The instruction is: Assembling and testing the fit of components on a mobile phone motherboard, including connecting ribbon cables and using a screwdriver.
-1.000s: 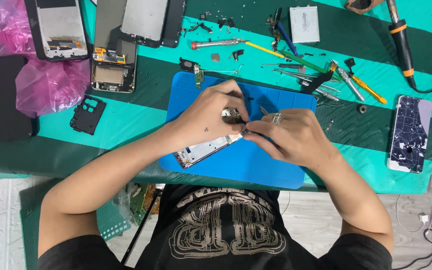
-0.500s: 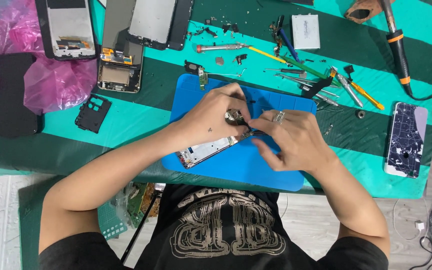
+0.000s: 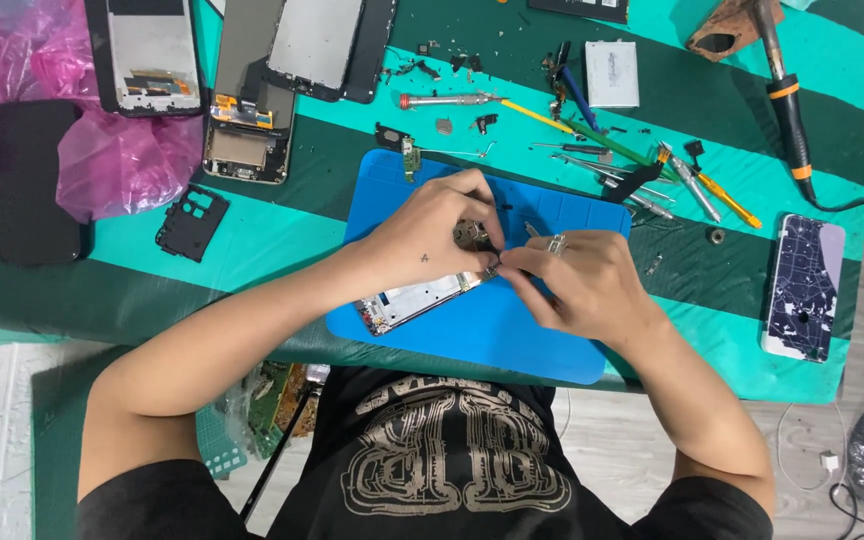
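Still, little had changed: the left hand [image 3: 432, 235] held the opened phone [image 3: 417, 298] down on the blue mat [image 3: 492, 335], and the right hand [image 3: 577, 280] kept pinching a small part at its upper end.

A phone-repair workshop is showing: dismantled phone frames [image 3: 247, 120], a black-handled soldering iron [image 3: 787, 100] and screwdrivers [image 3: 452, 100] are lying across the green-striped table [image 3: 282, 240].

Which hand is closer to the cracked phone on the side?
Right. The right hand works on the blue mat, nearer the cracked phone; the left hand sits farther away.
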